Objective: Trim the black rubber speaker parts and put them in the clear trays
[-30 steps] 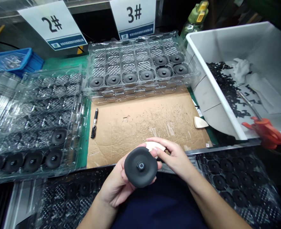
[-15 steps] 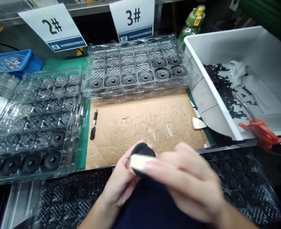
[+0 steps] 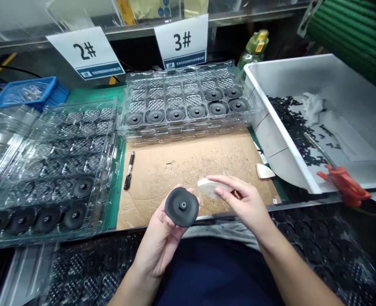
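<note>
A round black plastic part [image 3: 177,209] with a raised hub in its middle is held by my left hand [image 3: 164,231], its hub side facing me. Fingers show behind its rim. My right hand [image 3: 243,202] pinches a pale, flat white block [image 3: 212,187] between thumb and fingers, just right of the black part and apart from it. Both are above the front of a cardboard sheet [image 3: 188,157]. Similar black parts fill some pockets of the clear blister tray [image 3: 188,100] at the back and of another clear tray [image 3: 105,144] on the left.
On the cardboard lie a black pen [image 3: 129,170] and a cream wedge-shaped piece [image 3: 264,171]. A white bin [image 3: 286,136] on the right contains small black scraps; an orange-handled tool [image 3: 344,182] rests over its edge. A blue basket [image 3: 44,95] stands back left.
My right hand has drawn back to the right with the white block, off the black part. The black part now shows its hub side. The camera view has shifted slightly.
</note>
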`<state>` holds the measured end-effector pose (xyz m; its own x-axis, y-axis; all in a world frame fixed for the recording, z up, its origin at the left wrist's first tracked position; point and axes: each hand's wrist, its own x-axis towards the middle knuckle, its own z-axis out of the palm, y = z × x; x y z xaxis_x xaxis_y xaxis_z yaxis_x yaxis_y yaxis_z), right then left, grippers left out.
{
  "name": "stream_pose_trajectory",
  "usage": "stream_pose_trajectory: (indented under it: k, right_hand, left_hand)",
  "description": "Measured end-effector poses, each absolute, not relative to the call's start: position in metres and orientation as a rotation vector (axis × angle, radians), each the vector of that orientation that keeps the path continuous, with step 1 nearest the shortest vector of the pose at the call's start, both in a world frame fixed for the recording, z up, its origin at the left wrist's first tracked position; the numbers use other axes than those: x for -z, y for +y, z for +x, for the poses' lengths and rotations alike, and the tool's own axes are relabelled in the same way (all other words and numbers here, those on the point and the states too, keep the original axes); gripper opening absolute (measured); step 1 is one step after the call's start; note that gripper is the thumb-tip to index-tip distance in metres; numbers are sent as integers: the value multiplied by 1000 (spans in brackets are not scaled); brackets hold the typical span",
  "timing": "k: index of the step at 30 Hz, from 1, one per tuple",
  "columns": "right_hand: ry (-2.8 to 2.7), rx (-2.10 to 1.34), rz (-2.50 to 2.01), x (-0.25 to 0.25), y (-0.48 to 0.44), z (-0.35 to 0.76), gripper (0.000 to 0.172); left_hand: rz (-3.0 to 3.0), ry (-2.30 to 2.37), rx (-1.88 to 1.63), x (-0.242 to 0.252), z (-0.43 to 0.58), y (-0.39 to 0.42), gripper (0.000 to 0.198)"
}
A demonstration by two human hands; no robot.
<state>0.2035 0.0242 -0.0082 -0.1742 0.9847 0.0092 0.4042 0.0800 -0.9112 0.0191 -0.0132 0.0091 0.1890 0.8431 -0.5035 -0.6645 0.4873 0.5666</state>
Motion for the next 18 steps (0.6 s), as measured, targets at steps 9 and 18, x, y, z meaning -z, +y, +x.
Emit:
stream_pose_trajectory:
  k: [9, 18]
  right_hand:
    - [-1639, -898, -1501, 11, 11, 197, 31]
    - [-2080, -857, -993, -63, 10, 161, 25]
  left_hand:
    - [264, 810, -1073, -13, 27, -14, 51]
    - [261, 902, -1125, -17, 28, -11, 49]
